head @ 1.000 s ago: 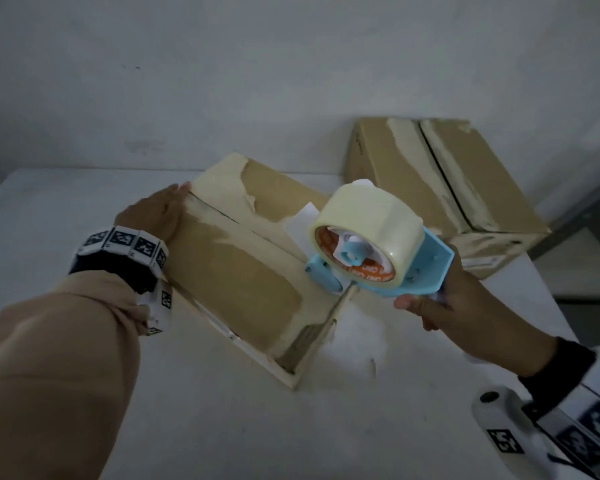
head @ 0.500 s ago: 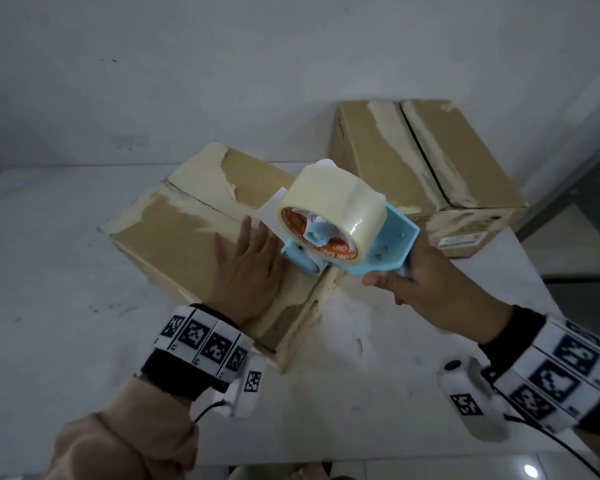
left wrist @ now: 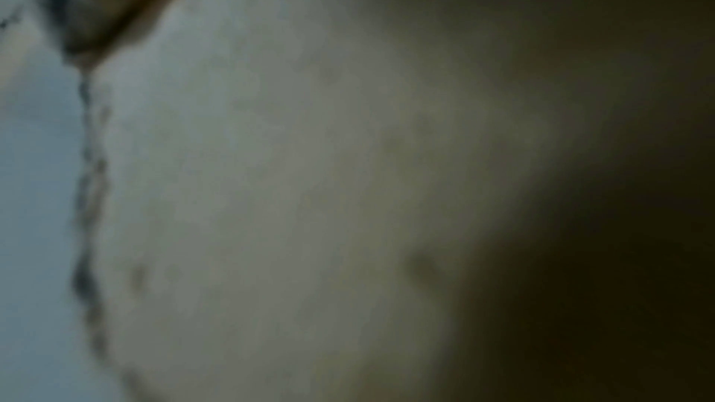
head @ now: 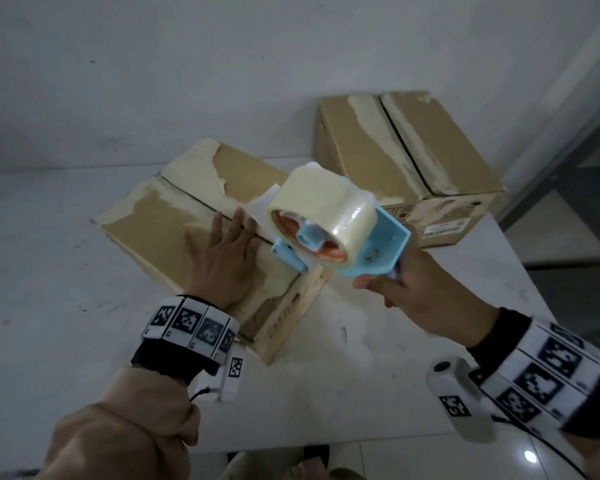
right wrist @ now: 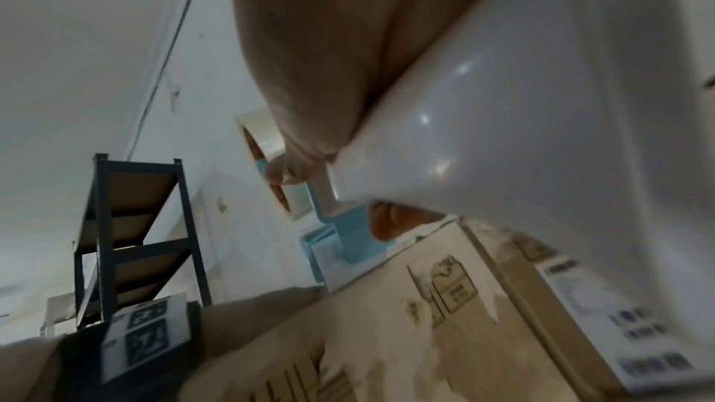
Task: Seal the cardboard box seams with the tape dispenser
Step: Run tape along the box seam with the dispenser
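Note:
A flat cardboard box point(head: 160, 216) with torn tape remnants lies on the white table point(head: 49, 289), its centre seam running from far left to near right. My left hand point(head: 222, 258) presses flat on the box top beside that seam, fingers straight. My right hand point(head: 420, 292) grips the handle of a blue tape dispenser point(head: 378, 251) carrying a big roll of clear tape point(head: 321, 211). The dispenser's front end sits at the box's near right edge, by the seam. In the right wrist view the dispenser point(right wrist: 340, 240) and my fingers point(right wrist: 387, 222) show small; the left wrist view is blurred.
A second, taller cardboard box point(head: 406, 157) stands at the back right of the table, close behind the dispenser. A white wall runs behind. Dark metal shelving point(right wrist: 131, 240) shows in the right wrist view. The table's right edge point(head: 520, 258) lies just past my right hand.
My left hand left the box's far left corner and now presses flat on the top beside the seam. The dispenser stays at the near right edge.

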Available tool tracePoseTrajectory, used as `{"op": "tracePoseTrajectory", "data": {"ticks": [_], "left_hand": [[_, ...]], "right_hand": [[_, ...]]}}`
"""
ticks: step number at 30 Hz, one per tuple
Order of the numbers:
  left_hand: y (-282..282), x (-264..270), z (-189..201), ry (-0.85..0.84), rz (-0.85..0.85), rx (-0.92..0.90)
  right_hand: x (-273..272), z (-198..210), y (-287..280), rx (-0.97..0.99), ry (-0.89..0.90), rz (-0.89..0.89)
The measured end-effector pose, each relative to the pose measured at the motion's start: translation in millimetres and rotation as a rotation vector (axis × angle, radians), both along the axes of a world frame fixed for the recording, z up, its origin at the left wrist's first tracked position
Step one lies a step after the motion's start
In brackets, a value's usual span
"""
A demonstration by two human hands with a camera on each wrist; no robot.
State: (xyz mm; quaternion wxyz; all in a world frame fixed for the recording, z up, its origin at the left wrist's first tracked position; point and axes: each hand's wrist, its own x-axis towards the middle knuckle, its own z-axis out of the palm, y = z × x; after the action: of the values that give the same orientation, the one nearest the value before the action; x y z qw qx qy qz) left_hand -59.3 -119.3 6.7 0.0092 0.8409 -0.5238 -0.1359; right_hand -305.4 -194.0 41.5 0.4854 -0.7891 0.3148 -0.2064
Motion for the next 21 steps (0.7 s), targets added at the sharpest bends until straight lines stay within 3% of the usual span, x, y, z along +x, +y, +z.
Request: {"op": "tracePoseTrajectory", "data": {"ticks": [5,12,18,21], "left_hand": [[-0.2,-1.2,1.6,0.03,0.013,-0.02],[5.2,-10.3,12.4,0.054,-0.021,-0.052],[24.7,-53.0,10.3,-0.003,-0.273,0.013],[22.9,-51.5,2.2,-0.038,-0.258,-0.058]], "right_hand": [[-36.2,-9.8,10.9,-0.015,0.02,-0.138],[-37.4,-22.1,9.7,-0.044,0.06,-0.14],[-37.4,-26.6,8.2,-0.012,0.083,-0.127],[-37.5,-26.7,8.2,-0.02,0.099,-0.133]]}}
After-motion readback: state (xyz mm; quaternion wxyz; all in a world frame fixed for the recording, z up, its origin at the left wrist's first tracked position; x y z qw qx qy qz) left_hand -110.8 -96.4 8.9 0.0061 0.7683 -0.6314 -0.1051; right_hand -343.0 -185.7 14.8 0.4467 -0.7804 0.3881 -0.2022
